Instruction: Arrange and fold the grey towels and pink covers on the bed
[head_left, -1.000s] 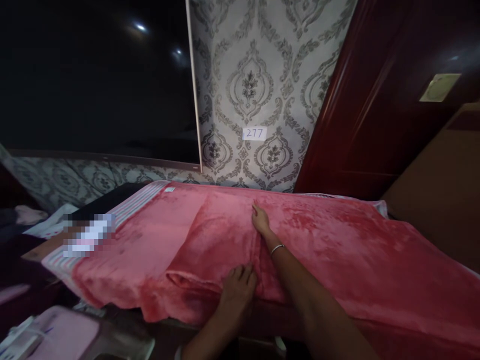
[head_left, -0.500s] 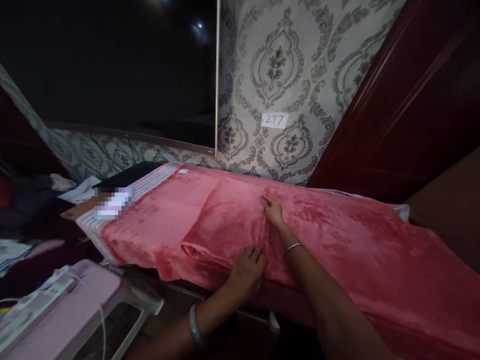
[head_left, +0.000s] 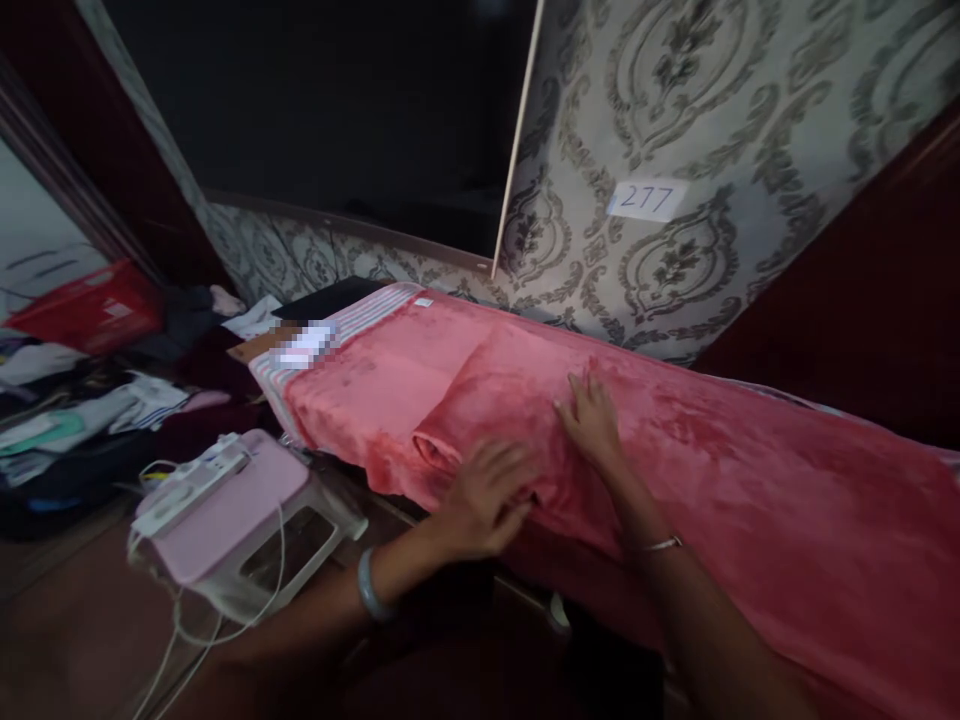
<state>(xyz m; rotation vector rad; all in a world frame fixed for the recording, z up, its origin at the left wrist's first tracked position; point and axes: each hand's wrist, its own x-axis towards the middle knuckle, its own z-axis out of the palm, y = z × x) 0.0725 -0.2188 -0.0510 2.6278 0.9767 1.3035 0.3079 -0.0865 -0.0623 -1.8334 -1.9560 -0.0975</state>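
A plush pink-red blanket [head_left: 750,510] lies along a long surface against the wall, with a folded section [head_left: 510,390] on top of it. My left hand [head_left: 487,500] is over the front edge of that folded section, fingers spread and slightly bent, thumb apart. Farther back, my right hand [head_left: 592,415] rests on the blanket at the fold's right side, its fingers spread. Neither hand grips the cloth. A striped border [head_left: 375,315] and a small white tag [head_left: 424,302] show at the blanket's far left end.
A pink-topped stool [head_left: 247,500] with a white power strip [head_left: 195,485] and cords stands at the left front. Piled clothes [head_left: 97,430] and a red bag [head_left: 90,305] lie farther left. A large dark screen [head_left: 337,120] and a paper marked 277 [head_left: 649,200] are on the wall.
The view has swung left, bringing the clothes pile and red bag in. Both hands have loosened: the left has lifted with fingers spreading, and the right has opened out from a pinch on the blanket.
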